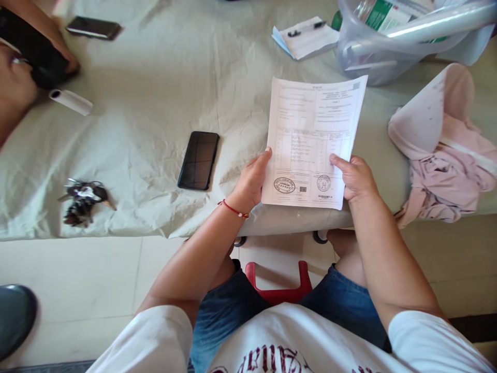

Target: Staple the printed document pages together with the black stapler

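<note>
I hold a printed paper form (pixel 312 134) with two round stamps near its bottom, lifted over the near edge of a cloth-covered table (pixel 155 103). My left hand (pixel 252 178) grips the form's lower left edge, thumb on top, with a red string bracelet on the wrist. My right hand (pixel 355 178) pinches the lower right edge, thumb pressed on the sheet. A black phone (pixel 199 159) lies face up just left of my left hand.
A bunch of keys (pixel 83 201) lies near the table's left front. At the far left, another person's hand holds a dark object (pixel 37 52); a white tube (pixel 71 101) and second phone (pixel 93 27) lie nearby. Plastic bag (pixel 388 46), notepad with pens (pixel 306 37), pink cloth (pixel 446 150) at right.
</note>
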`<state>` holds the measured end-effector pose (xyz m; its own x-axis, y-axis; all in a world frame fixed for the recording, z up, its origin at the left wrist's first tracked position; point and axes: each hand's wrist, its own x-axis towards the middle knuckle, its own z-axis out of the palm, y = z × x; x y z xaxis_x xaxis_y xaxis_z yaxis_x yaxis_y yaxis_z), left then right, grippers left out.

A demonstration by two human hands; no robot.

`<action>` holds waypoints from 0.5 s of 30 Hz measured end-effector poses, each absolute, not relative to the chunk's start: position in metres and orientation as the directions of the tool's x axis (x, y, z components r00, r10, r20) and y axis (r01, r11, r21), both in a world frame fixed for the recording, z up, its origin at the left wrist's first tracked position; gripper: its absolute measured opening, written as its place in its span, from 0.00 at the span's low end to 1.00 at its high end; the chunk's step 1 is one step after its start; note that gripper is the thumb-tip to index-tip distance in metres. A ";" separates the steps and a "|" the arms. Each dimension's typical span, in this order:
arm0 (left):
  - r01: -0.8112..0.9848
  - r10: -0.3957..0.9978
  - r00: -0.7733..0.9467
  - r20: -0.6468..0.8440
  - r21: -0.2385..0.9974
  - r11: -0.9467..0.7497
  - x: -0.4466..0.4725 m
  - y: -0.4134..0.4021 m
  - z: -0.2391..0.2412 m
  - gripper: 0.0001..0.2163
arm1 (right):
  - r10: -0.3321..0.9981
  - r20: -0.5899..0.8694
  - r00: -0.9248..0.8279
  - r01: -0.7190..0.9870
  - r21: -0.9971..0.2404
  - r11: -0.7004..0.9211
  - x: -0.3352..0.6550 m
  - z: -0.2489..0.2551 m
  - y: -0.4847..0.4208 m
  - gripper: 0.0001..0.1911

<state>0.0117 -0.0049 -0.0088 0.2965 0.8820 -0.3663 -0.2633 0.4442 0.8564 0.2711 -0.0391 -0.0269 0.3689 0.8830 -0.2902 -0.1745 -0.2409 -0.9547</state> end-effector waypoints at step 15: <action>-0.225 0.912 0.278 -0.303 0.902 0.368 0.010 -0.014 -0.013 0.27 | 0.882 -0.209 0.422 -0.074 -0.978 -0.196 0.265 -0.036 -0.037 0.19</action>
<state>0.0101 -0.0143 -0.0129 0.2777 0.9116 -0.3030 -0.2247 0.3682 0.9022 0.2645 -0.0372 -0.0358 0.4217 0.8823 -0.2090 -0.0735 -0.1964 -0.9778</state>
